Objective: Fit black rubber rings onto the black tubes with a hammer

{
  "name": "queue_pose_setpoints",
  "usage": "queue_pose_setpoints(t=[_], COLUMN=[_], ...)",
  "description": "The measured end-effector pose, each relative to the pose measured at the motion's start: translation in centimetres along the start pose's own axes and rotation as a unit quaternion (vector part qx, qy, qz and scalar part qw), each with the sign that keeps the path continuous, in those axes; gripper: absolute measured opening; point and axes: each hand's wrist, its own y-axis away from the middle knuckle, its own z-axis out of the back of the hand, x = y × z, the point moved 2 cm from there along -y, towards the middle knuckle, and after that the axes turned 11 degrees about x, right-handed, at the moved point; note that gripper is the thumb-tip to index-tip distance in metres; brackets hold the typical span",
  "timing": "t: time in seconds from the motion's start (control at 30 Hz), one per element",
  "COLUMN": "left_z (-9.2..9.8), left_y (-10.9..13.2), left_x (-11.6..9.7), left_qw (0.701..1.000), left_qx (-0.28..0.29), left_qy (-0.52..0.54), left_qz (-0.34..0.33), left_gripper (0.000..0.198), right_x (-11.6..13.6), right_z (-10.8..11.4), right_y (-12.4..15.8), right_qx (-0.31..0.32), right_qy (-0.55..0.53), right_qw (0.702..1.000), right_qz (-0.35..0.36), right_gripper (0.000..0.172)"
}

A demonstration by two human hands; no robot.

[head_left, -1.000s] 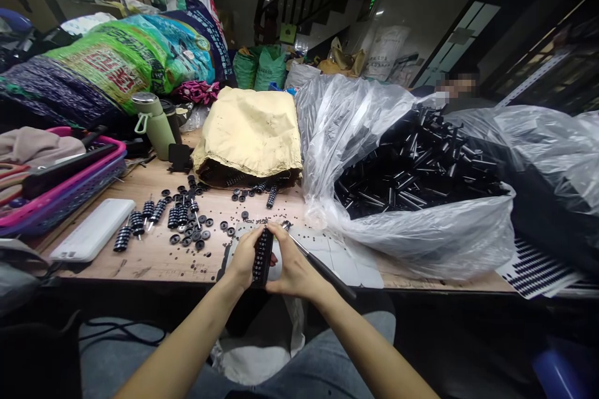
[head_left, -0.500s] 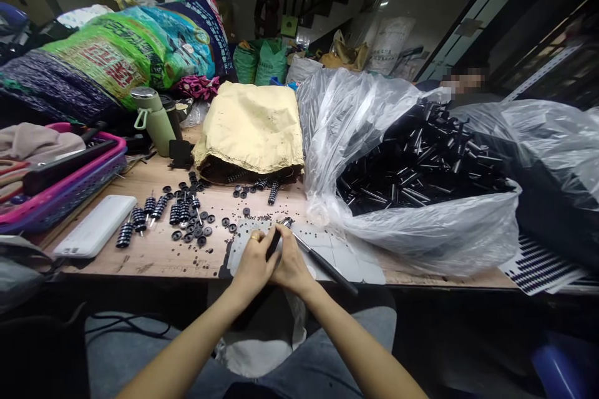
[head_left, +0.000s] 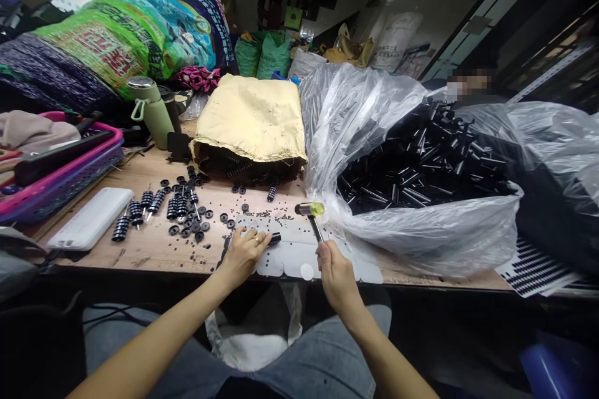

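My left hand [head_left: 243,251] presses a short black cylindrical part [head_left: 272,238] down on a white mat [head_left: 299,255] at the table's front edge; its fingers are closed over the part. My right hand [head_left: 333,268] grips the handle of a small hammer [head_left: 311,211] with a yellow and silver head, raised just above the mat to the right of the part. Loose black washers [head_left: 194,227] and several stacked ribbed black pieces [head_left: 140,212] lie left of my left hand.
A yellow sack [head_left: 250,118] spilling black parts stands behind the mat. A clear plastic bag [head_left: 412,224] full of black tubes fills the right. A white power bank [head_left: 91,218], a pink basket [head_left: 60,181] and a green flask [head_left: 150,112] sit at left. Another person sits far right.
My hands, together on the black part before, have parted. My right hand has taken the hammer off the table and lifted its head; my left now holds the part down on the mat.
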Motion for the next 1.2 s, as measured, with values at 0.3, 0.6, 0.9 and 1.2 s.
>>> queue_pose_setpoints(t=[0.3, 0.6, 0.9, 1.2], left_z=[-1.1, -2.9, -2.3, 1.8], left_y=[-0.1, -0.2, 0.3, 0.1], left_x=[-3.0, -4.5, -2.1, -0.8], left_qw=[0.998, 0.998, 0.992, 0.983], left_qx=[0.03, 0.026, -0.049, 0.085], left_qy=[0.005, 0.019, 0.077, 0.147], left_qz=[0.048, 0.056, 0.089, 0.072], left_gripper=[0.059, 0.063, 0.041, 0.024], right_x=[5.1, 8.8, 4.6, -0.4], right_z=[2.0, -0.6, 0.7, -0.4], right_y=[1.2, 1.3, 1.2, 0.2], right_qx=[-0.04, 0.016, -0.017, 0.059], right_qy=[-0.034, 0.017, 0.039, 0.136], right_qw=[0.998, 0.99, 0.999, 0.985], right_qz=[0.035, 0.138, -0.003, -0.086], right_gripper=[0.036, 0.038, 0.044, 0.039])
